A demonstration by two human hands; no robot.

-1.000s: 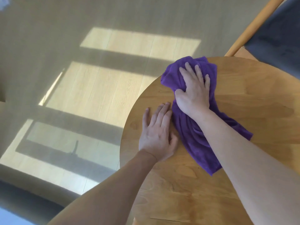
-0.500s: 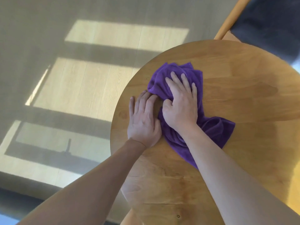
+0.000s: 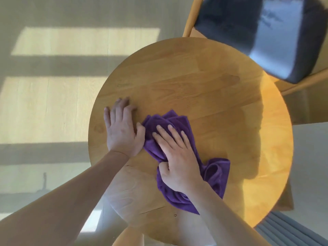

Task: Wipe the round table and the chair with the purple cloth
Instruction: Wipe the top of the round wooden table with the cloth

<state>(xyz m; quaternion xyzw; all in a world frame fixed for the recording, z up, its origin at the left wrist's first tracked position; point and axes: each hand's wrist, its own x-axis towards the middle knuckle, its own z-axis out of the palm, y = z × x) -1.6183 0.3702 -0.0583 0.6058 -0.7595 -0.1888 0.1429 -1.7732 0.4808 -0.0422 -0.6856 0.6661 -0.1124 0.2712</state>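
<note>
the round table (image 3: 204,82) fills most of the view, and by my reading its wiping is under way, with no telling how much of the top is done. the chair (image 3: 276,32) at its far edge looks untouched, so that part seems left. the purple cloth (image 3: 214,176) lies bunched on the near left of the top. the right hand (image 3: 177,157) presses it flat, thumb tucked into a fold. the left hand (image 3: 122,130) rests spread on bare wood, touching the cloth's edge.
</note>
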